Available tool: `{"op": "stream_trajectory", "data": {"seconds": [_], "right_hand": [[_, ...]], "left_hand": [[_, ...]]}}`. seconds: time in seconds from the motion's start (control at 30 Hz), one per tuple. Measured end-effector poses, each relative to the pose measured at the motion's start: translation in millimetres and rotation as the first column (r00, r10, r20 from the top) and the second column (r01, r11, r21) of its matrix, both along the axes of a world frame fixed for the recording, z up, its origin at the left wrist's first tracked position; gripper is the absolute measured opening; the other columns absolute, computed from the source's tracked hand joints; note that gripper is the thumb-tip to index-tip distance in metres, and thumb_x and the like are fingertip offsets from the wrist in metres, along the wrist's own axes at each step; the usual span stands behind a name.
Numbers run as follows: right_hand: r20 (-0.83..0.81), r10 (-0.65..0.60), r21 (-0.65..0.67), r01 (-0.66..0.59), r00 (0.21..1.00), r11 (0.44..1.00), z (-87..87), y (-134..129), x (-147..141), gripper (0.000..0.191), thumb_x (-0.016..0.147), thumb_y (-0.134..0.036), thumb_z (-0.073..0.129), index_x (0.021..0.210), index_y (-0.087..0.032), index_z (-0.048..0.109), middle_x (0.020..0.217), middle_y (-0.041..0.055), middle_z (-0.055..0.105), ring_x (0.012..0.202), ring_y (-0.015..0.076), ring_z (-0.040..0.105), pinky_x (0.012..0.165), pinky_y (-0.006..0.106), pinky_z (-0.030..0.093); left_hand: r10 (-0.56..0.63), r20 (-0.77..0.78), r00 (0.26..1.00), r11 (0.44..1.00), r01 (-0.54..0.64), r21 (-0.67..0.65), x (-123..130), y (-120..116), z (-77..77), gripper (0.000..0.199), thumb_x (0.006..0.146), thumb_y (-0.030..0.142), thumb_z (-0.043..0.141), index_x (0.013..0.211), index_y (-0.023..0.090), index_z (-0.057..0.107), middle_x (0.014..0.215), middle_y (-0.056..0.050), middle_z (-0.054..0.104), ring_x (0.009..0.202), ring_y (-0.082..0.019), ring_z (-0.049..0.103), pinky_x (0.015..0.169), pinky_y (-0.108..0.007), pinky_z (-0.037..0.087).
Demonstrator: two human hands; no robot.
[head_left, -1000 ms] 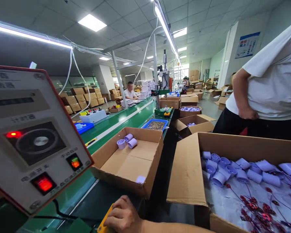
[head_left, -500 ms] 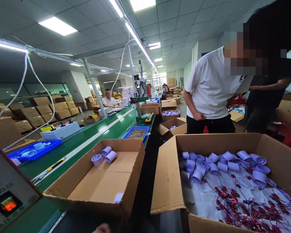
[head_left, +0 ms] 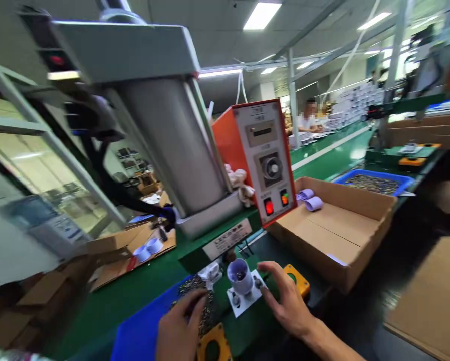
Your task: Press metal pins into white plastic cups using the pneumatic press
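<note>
A lilac plastic cup (head_left: 240, 277) stands upright on a white fixture plate (head_left: 247, 304) under the press (head_left: 172, 140). My right hand (head_left: 287, 296) is just right of the plate, thumb and index finger apart, with nothing seen between them. To the left, my left hand (head_left: 182, 323) is over a blue tray (head_left: 135, 321) of small metal parts (head_left: 193, 286). Its thumb and forefinger come together in a pinch; whatever they hold is too small and blurred to name. Small dark pieces show inside the cup.
Yellow button boxes (head_left: 297, 281) flank the fixture. An orange control box (head_left: 264, 160) has lit switches. A shallow carton (head_left: 371, 240) with lilac cups is at right. More cups (head_left: 149, 249) lie left, behind the press. Another person (head_left: 309, 120) sits far across the line.
The view has swung left from the cartons to the press. Both my hands are now in sight around the fixture; before, only part of one hand showed at the bottom edge.
</note>
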State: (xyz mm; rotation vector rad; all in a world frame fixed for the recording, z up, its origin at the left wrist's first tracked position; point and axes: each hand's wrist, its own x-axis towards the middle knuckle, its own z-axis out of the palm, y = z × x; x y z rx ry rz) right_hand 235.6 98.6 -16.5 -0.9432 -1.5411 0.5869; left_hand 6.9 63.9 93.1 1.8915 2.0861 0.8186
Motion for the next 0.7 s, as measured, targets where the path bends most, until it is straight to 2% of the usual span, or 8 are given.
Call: {"op": "stream_trajectory", "data": {"seconds": [0.07,0.13,0.23,0.33,0.47,0.63,0.67,0.7], "right_hand": [[-0.013,0.142,-0.033,-0.142,0.99,0.989,8.8,6,-17,0.065,0.078,-0.017,0.058,0.138,-0.022,0.035,0.135,0.0103,0.05,0.122,0.0222,0.05,0.103,0.038,0.043],[-0.031,0.224,-0.075,-0.225,0.974,0.971,15.4,12,-33,0.08,0.073,-0.015,0.061,0.144,-0.022,0.025,0.137,0.0103,0.049,0.124,0.0219,0.05,0.105,0.039,0.041],[-0.077,0.214,-0.121,-0.222,0.974,0.967,19.6,18,-48,0.08,0.07,-0.012,0.059,0.142,-0.021,0.027,0.125,0.0084,0.059,0.113,0.0206,0.058,0.101,0.038,0.044],[-0.127,0.206,-0.115,-0.22,0.97,0.969,21.9,19,-52,0.077,0.069,-0.009,0.058,0.14,-0.022,0.031,0.126,0.0074,0.06,0.115,0.0202,0.058,0.102,0.036,0.043],[-0.159,0.236,-0.095,-0.253,0.959,0.963,28.3,17,-49,0.076,0.066,-0.006,0.058,0.137,-0.022,0.034,0.127,0.0067,0.061,0.115,0.0196,0.058,0.103,0.035,0.043],[-0.123,0.197,-0.041,-0.204,0.973,0.978,30.2,28,-55,0.082,0.061,-0.005,0.06,0.136,-0.024,0.035,0.122,0.0044,0.063,0.107,0.0191,0.063,0.095,0.031,0.049],[-0.09,0.187,-0.035,-0.191,0.978,0.981,29.5,32,-55,0.084,0.06,-0.006,0.063,0.137,-0.024,0.034,0.121,0.004,0.063,0.106,0.0194,0.063,0.093,0.03,0.05],[-0.04,0.173,-0.031,-0.175,0.984,0.984,28.6,35,-54,0.088,0.06,-0.009,0.067,0.139,-0.024,0.032,0.121,0.0044,0.063,0.105,0.0203,0.064,0.092,0.03,0.05]], "left_hand": [[-0.092,0.013,0.996,0.995,0.091,0.036,16,13,14.5,0.031,0.081,0.044,0.048,0.087,0.025,0.072,0.094,-0.002,0.072,0.092,-0.022,0.065,0.084,-0.033,0.051],[-0.172,-0.063,0.983,0.985,0.172,-0.002,35,25,26.9,0.029,0.082,0.039,0.048,0.086,0.023,0.072,0.09,-0.004,0.07,0.089,-0.021,0.064,0.082,-0.033,0.049],[-0.236,-0.176,0.956,0.97,0.222,-0.099,58,38,36.4,0.021,0.08,0.028,0.052,0.09,0.021,0.069,0.097,-0.004,0.069,0.096,-0.02,0.062,0.088,-0.031,0.046],[-0.245,-0.24,0.94,0.965,0.211,-0.156,72,46,36.2,0.02,0.076,0.021,0.056,0.093,0.019,0.066,0.099,-0.006,0.068,0.101,-0.021,0.061,0.093,-0.032,0.044],[-0.281,-0.318,0.905,0.953,0.223,-0.207,76,53,34.6,0.015,0.076,0.021,0.054,0.085,0.019,0.065,0.096,-0.007,0.067,0.096,-0.023,0.061,0.089,-0.036,0.045],[-0.455,-0.398,0.797,0.89,0.402,-0.213,63,69,30.0,0.019,0.073,0.019,0.048,0.075,0.022,0.067,0.097,-0.007,0.068,0.099,-0.028,0.059,0.086,-0.039,0.044],[-0.476,-0.43,0.768,0.878,0.448,-0.171,60,74,26.9,0.021,0.071,0.018,0.047,0.072,0.024,0.067,0.095,-0.006,0.069,0.098,-0.028,0.059,0.085,-0.04,0.045],[-0.468,-0.429,0.773,0.875,0.473,-0.104,57,79,23.4,0.021,0.069,0.017,0.048,0.069,0.026,0.068,0.092,-0.004,0.069,0.096,-0.027,0.06,0.084,-0.039,0.045]]}}
